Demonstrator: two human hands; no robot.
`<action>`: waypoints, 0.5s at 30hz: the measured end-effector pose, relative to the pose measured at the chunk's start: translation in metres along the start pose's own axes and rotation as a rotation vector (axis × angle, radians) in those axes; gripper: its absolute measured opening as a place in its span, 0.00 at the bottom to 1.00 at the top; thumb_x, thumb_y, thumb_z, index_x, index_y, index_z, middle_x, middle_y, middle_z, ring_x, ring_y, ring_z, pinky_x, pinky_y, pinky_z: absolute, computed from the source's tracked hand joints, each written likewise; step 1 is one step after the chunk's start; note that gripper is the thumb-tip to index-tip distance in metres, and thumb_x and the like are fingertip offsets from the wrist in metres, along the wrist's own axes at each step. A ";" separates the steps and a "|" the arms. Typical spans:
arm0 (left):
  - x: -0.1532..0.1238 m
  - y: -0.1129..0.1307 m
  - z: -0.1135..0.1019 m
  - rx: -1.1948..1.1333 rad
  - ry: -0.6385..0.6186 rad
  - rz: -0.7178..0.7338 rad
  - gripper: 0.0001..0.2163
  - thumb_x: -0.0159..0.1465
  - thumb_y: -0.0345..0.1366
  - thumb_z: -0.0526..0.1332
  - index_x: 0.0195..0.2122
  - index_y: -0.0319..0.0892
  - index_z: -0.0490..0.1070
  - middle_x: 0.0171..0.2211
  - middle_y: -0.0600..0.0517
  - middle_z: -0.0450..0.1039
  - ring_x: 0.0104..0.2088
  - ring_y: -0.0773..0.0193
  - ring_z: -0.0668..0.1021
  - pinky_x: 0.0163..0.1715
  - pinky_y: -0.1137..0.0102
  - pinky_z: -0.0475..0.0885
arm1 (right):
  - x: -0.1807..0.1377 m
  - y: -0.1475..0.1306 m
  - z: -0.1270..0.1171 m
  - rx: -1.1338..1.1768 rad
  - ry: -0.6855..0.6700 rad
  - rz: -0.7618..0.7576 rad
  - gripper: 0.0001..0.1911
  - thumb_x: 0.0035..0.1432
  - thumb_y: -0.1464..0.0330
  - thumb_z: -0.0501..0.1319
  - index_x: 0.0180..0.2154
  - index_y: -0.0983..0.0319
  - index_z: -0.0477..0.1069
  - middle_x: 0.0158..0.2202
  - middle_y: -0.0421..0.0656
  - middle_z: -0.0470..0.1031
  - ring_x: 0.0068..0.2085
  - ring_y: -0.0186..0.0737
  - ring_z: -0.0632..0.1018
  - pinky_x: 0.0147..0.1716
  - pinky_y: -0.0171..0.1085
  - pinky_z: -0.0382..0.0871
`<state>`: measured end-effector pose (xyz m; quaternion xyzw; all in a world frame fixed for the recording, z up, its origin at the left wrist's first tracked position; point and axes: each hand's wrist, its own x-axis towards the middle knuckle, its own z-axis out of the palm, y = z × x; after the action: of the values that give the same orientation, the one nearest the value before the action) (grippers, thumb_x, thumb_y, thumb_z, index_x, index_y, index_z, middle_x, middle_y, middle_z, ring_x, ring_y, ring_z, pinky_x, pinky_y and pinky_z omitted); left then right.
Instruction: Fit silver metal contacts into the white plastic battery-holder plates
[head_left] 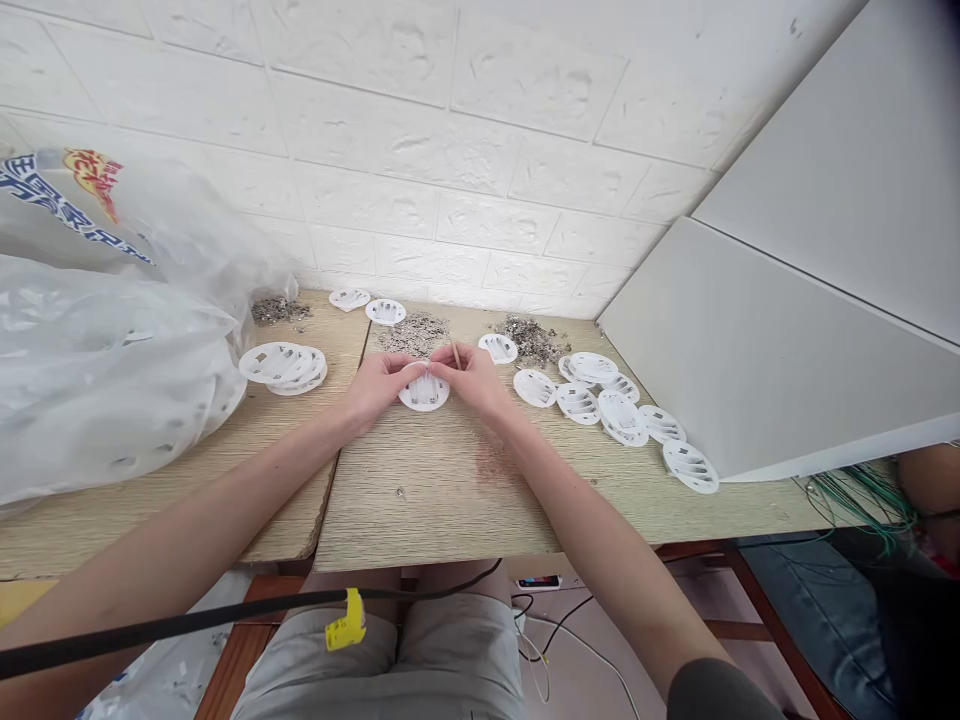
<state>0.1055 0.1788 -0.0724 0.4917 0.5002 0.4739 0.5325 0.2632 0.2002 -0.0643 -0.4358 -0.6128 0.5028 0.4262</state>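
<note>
A white round plastic disc with slots (424, 392) is between my two hands just above the wooden table. My left hand (382, 385) is closed, thumb and fingers pinching the disc's upper left edge. On the opposite side, my right hand (472, 377) is also closed at the disc's upper edge, its thumb near the left one. A thin tan stick (456, 353) sticks up between the right fingers. Just beyond the hands lies a spread of small metal pieces (416, 333). Whatever small part may be between the fingertips is hidden.
More slotted discs (619, 412) lie scattered to the right, and a few are stacked (281, 365) at left. A darker metal heap (532, 340) sits by the wall. Large plastic bags (112, 370) stand left; a grey-white panel (787, 350) and green wires (855, 500) are right.
</note>
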 end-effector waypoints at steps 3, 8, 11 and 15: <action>0.001 -0.001 -0.001 -0.020 0.010 -0.004 0.16 0.48 0.45 0.70 0.32 0.38 0.79 0.28 0.50 0.77 0.27 0.66 0.73 0.29 0.71 0.65 | 0.000 0.000 -0.001 -0.076 -0.017 -0.073 0.10 0.48 0.64 0.65 0.31 0.64 0.72 0.30 0.40 0.73 0.32 0.34 0.72 0.33 0.35 0.65; 0.001 -0.002 -0.001 -0.039 0.010 -0.019 0.16 0.47 0.44 0.70 0.32 0.37 0.79 0.28 0.49 0.77 0.27 0.66 0.73 0.28 0.71 0.66 | 0.000 0.000 -0.004 -0.168 -0.025 -0.106 0.08 0.52 0.65 0.62 0.31 0.64 0.73 0.30 0.41 0.74 0.31 0.35 0.72 0.32 0.35 0.64; 0.001 0.000 0.001 -0.069 0.020 -0.040 0.15 0.47 0.44 0.70 0.30 0.37 0.78 0.27 0.49 0.76 0.27 0.66 0.73 0.28 0.71 0.68 | -0.001 -0.004 -0.004 -0.288 -0.021 -0.150 0.05 0.53 0.68 0.61 0.30 0.64 0.71 0.29 0.40 0.73 0.31 0.35 0.72 0.32 0.35 0.63; 0.000 0.002 0.002 -0.103 0.020 -0.059 0.13 0.47 0.43 0.69 0.27 0.37 0.76 0.27 0.50 0.75 0.27 0.66 0.74 0.29 0.70 0.70 | -0.003 -0.010 -0.005 -0.545 -0.028 -0.308 0.03 0.55 0.71 0.59 0.29 0.63 0.69 0.31 0.41 0.72 0.34 0.36 0.70 0.36 0.36 0.62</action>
<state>0.1075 0.1787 -0.0707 0.4437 0.4948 0.4881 0.5657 0.2672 0.1974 -0.0537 -0.4291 -0.7898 0.2554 0.3563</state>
